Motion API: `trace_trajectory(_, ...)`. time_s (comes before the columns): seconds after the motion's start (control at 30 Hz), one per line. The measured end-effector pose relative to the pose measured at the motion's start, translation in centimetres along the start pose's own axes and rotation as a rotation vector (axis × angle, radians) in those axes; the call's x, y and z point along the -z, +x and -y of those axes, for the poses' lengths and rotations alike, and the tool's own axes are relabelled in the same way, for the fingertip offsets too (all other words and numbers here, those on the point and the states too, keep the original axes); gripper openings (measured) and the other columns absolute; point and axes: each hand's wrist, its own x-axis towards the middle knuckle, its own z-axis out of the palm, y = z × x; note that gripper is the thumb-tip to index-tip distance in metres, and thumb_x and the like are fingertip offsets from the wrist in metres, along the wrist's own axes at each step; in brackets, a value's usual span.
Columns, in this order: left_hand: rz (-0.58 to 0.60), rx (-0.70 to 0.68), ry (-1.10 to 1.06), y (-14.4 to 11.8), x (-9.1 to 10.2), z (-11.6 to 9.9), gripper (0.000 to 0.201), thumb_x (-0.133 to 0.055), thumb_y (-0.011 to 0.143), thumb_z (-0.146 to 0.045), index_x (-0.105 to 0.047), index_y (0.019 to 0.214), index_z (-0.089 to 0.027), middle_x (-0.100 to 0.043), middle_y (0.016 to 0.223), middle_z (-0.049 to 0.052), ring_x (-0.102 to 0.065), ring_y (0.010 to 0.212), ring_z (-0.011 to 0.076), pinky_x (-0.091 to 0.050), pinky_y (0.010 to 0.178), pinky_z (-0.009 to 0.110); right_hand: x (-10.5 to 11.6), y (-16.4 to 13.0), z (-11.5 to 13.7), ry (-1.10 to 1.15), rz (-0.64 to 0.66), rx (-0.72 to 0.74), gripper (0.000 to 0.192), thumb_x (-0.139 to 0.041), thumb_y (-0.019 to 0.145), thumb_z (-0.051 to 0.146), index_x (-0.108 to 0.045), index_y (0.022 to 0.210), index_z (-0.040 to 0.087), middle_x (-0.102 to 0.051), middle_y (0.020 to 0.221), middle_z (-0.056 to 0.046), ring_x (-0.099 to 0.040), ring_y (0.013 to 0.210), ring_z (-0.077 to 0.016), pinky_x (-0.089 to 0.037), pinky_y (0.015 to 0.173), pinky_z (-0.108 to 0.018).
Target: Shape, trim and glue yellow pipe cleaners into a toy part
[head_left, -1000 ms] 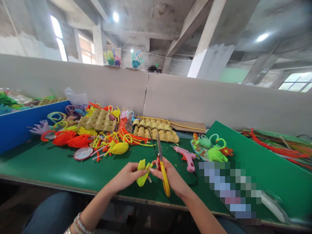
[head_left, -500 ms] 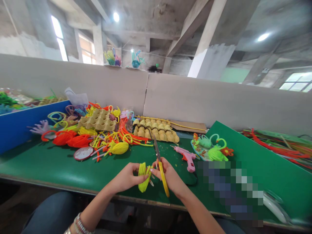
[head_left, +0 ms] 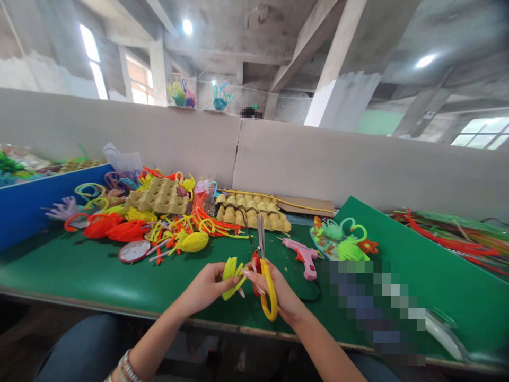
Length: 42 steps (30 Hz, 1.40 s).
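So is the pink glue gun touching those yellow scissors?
Apart. In the head view the pink glue gun lies on the green table, with bare table between it and the yellow scissors in the right hand.

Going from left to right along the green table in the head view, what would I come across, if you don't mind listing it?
Blue box wall → orange pipe-cleaner coils → left hand holding yellow pipe-cleaner piece → right hand with scissors → pink glue gun → green pipe-cleaner figure.

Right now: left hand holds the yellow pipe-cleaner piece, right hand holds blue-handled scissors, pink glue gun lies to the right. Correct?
Not quite: in the head view the scissors in the right hand have yellow handles, not blue. The rest stands.
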Motion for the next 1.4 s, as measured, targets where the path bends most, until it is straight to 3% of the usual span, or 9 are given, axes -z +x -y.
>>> trace_trajectory(0.13, 0.002, -0.018, -0.008, 0.0, 0.1, 0.2, 0.037, -0.059, 0.075, -0.047, -0.063, 0.082, -0.012, -0.066, 0.07, 0.002, -0.054, 0.062, 0.0138, -0.04, 0.056, 0.022, -0.3, -0.3, 0.4, 0.061, 0.063, -0.005, 0.045, -0.07, 0.062, 0.052, -0.038, 0.075, 0.022, -0.041, 0.067, 0.008, -0.031, 0.046, -0.0046, -0.026, 0.046, -0.022)
trace_trajectory(0.27, -0.106, -0.042, -0.028, 0.1, 0.4, 0.6, 0.035, -0.062, 0.074, -0.045, -0.06, 0.086, -0.013, -0.064, 0.074, 0.001, -0.055, 0.067, 0.0148, -0.042, 0.061, 0.024, 0.1, 0.2, 0.4, -0.055, 0.016, 0.058, 0.041, -0.061, 0.07, 0.056, -0.04, 0.08, 0.022, -0.037, 0.062, 0.008, -0.031, 0.047, -0.0067, -0.026, 0.046, -0.023)
trace_trajectory(0.43, -0.235, -0.032, -0.242, 0.4, 1.0, 0.2, 0.044, -0.07, 0.063, -0.05, -0.054, 0.087, -0.016, -0.061, 0.075, 0.0, -0.058, 0.069, 0.0154, -0.046, 0.064, 0.026, 2.7, 0.2, 0.7, -0.489, -0.134, 0.216, 0.032, -0.056, 0.076, 0.052, -0.042, 0.077, 0.023, -0.043, 0.068, 0.005, -0.04, 0.058, -0.0112, -0.035, 0.055, -0.025)
trace_trajectory(0.53, -0.278, -0.02, -0.313, 0.3, 1.5, -0.6, 0.046, -0.073, 0.059, -0.049, -0.052, 0.084, -0.017, -0.061, 0.069, -0.002, -0.057, 0.063, 0.013, -0.044, 0.059, 0.024, 4.3, -0.4, 1.0, -0.773, -0.101, 0.25, 0.027, -0.061, 0.073, 0.045, -0.046, 0.079, 0.024, -0.049, 0.073, 0.003, -0.044, 0.063, -0.013, -0.037, 0.058, -0.026)
trace_trajectory(0.63, -0.305, -0.015, -0.352, -0.1, 1.9, -1.2, 0.042, -0.073, 0.06, -0.045, -0.053, 0.085, -0.018, -0.062, 0.067, -0.002, -0.056, 0.061, 0.0123, -0.043, 0.058, 0.023, 5.1, -0.9, 1.2, -0.888, -0.015, 0.212, 0.023, -0.061, 0.074, 0.041, -0.048, 0.082, 0.024, -0.054, 0.076, 0.003, -0.046, 0.063, -0.014, -0.037, 0.058, -0.026)
trace_trajectory(0.83, -0.306, -0.019, -0.421, -0.5, 2.3, -0.8, 0.035, -0.072, 0.065, -0.039, -0.054, 0.087, -0.018, -0.063, 0.071, -0.002, -0.056, 0.063, 0.0107, -0.042, 0.059, 0.021, 5.1, -0.9, 1.2, -0.89, 0.093, 0.135, 0.026, -0.061, 0.073, 0.038, -0.053, 0.093, 0.025, -0.059, 0.084, 0.0, -0.054, 0.074, -0.0174, -0.041, 0.066, -0.027)
trace_trajectory(0.97, -0.281, -0.008, -0.411, -0.4, 2.3, -0.8, 0.037, -0.074, 0.063, -0.04, -0.053, 0.083, -0.018, -0.061, 0.068, -0.003, -0.055, 0.061, 0.0103, -0.041, 0.059, 0.022, 5.2, -0.8, 0.8, -0.868, 0.11, 0.139, 0.023, -0.063, 0.072, 0.037, -0.055, 0.09, 0.024, -0.06, 0.082, 0.0, -0.055, 0.073, -0.0177, -0.041, 0.063, -0.026)
trace_trajectory(1.2, -0.186, 0.04, -0.373, -0.6, 2.0, -1.3, 0.037, -0.074, 0.061, -0.04, -0.052, 0.081, -0.017, -0.061, 0.067, -0.002, -0.055, 0.059, 0.0106, -0.04, 0.056, 0.021, 5.6, -0.7, 0.3, -0.84, 0.131, 0.123, 0.035, -0.065, 0.071, 0.035, -0.055, 0.103, 0.026, -0.062, 0.097, -0.003, -0.058, 0.083, -0.0202, -0.042, 0.07, -0.028)
trace_trajectory(1.4, -0.129, 0.08, -0.397, -0.8, 1.9, -2.0, 0.038, -0.078, 0.058, -0.035, -0.054, 0.082, -0.016, -0.062, 0.071, -0.001, -0.056, 0.06, 0.0109, -0.039, 0.055, 0.021, 5.2, -1.0, 0.9, -0.873, 0.198, 0.133, 0.021, -0.063, 0.072, 0.037, -0.057, 0.088, 0.024, -0.06, 0.078, 0.001, -0.052, 0.066, -0.0157, -0.036, 0.057, -0.024)
